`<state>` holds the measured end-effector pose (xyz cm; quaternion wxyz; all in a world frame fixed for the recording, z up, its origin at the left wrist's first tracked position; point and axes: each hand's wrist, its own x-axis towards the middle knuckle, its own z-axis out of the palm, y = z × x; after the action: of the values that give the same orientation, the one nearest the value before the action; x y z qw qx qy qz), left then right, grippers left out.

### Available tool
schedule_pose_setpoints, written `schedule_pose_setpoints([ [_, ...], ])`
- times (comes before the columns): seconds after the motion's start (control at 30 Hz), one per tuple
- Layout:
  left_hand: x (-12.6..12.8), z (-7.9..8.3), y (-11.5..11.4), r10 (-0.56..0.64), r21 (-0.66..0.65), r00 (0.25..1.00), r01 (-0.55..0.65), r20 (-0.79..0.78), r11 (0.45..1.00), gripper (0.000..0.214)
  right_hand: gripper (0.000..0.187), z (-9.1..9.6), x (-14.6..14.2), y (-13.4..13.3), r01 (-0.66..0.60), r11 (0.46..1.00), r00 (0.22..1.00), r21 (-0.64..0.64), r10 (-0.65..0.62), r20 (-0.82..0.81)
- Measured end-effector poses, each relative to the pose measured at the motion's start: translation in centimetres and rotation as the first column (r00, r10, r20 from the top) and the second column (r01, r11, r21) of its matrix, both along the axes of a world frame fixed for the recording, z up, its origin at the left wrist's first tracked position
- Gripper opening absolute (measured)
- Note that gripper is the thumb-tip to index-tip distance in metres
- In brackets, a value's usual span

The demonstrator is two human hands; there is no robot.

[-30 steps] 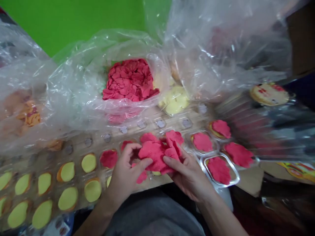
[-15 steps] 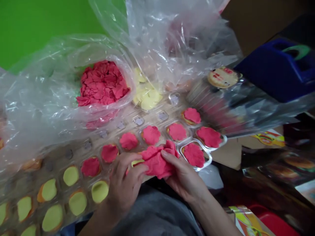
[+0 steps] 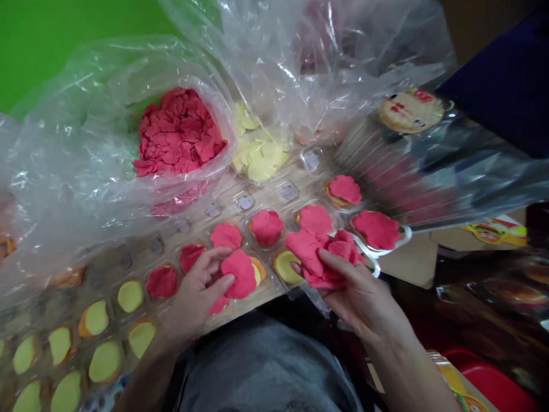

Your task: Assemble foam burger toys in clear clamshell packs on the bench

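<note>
- Left hand (image 3: 198, 290): fingers spread and unclenched, fingertips resting on a soft red sheet (image 3: 239, 274) that lies on a cell by the tray's front edge, with a small red scrap (image 3: 218, 305) just below it.
- Right hand (image 3: 358, 292): curled, with thumb and fingers grasping a bunch of red sheets (image 3: 317, 257) just above the right end of the tray.
- Between the hands: a narrow gap over a yellow disc (image 3: 285, 266), still uncovered, with the right hand's fingertips close by.
- Clear plastic tray (image 3: 274, 197): it runs diagonally, its front edge just beyond a grey garment (image 3: 257, 366) on the person's lap. Red sheets top the cells on the right; yellow discs (image 3: 105, 361) fill those on the left.
- Far edge: a clear plastic bag (image 3: 90, 114) drapes over the tray's back edge and holds a heap of red sheets (image 3: 175, 131). Pale yellow pieces (image 3: 257, 154) lie just beside it.
- Right side: a cardboard sheet (image 3: 407, 260) sticks out past the tray's end, below a round printed label (image 3: 410, 111).
- Open room: the left of the tray has space above the yellow discs, while the right hand works close to the white-rimmed corner cell (image 3: 377, 229).
</note>
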<state>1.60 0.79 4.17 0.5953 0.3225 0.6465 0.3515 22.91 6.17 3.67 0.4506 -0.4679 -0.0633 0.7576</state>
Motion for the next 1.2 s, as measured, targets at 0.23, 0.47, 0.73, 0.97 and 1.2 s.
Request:
schedule_pose_setpoints([
  [0.23, 1.5, -2.5, -0.9, -0.284, 0.123, 0.759, 0.430, -0.587, 0.894, 0.035, 0.028, 0.0, -0.2, -0.1, -0.005, 1.000, 1.000, -0.007, 0.005, -0.028],
  [0.47, 0.8, -3.2, -0.7, -0.232, 0.133, 0.602, 0.498, -0.764, 0.857, 0.033, 0.032, 0.0, 0.1, 0.3, 0.054, 0.998, 0.998, -0.035, -0.055, -0.029],
  [0.73, -0.1, -3.1, -0.5, -0.182, 0.133, 0.678, 0.385, -0.712, 0.913, 0.021, 0.033, 0.3, -0.5, 0.1, -0.010, 1.000, 0.996, -0.022, 0.008, -0.091],
  [0.97, 2.0, 1.0, 0.5, -0.149, 0.252, 0.895, 0.273, -0.420, 0.928, 0.042, 0.037, 1.6, -1.3, -0.7, -0.196, 0.973, 0.960, 0.119, 0.215, -0.177],
  [1.2, 3.8, 3.4, 2.3, 0.073, 0.298, 0.997, -0.067, -0.006, 0.952, 0.021, 0.035, 2.0, -0.6, -0.9, -0.326, 0.931, 0.907, 0.162, 0.356, -0.224],
])
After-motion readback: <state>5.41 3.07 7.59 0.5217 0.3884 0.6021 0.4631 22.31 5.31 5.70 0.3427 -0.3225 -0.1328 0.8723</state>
